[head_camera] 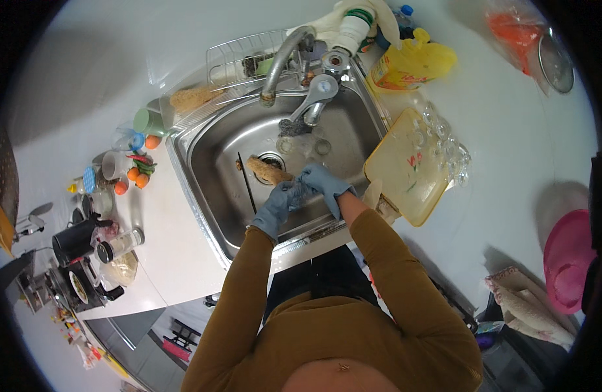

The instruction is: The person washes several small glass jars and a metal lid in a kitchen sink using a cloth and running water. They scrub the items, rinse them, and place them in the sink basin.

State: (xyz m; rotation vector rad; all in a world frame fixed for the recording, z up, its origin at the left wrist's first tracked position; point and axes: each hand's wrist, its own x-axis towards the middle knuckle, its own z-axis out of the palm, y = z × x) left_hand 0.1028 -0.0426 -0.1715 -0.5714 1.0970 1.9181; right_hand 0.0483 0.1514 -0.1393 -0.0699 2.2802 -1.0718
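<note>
Over the near part of a stainless steel sink [213, 142], both my hands wear blue-grey rubber gloves. My left hand [275, 203] and my right hand [324, 180] meet around a small clear glass [302, 194], largely hidden by the fingers. A tan loofah [266, 170] reaches from over the drain [272, 159] to my left fingers; whether they grip its end is hidden. Beyond my hands, clear glasses [322, 146] stand on the sink floor near a dark grey scouring pad [293, 127]. A thin dark stick [247, 181] lies left of the loofah.
The curved faucet [286, 59] and its lever [318, 93] overhang the sink's far side. At right, a yellowish tray [394, 157] has upturned stemmed glasses [448, 142] beside it. A yellow jug [411, 61] stands behind. A wire rack [232, 54] and a green cup [149, 122] are left.
</note>
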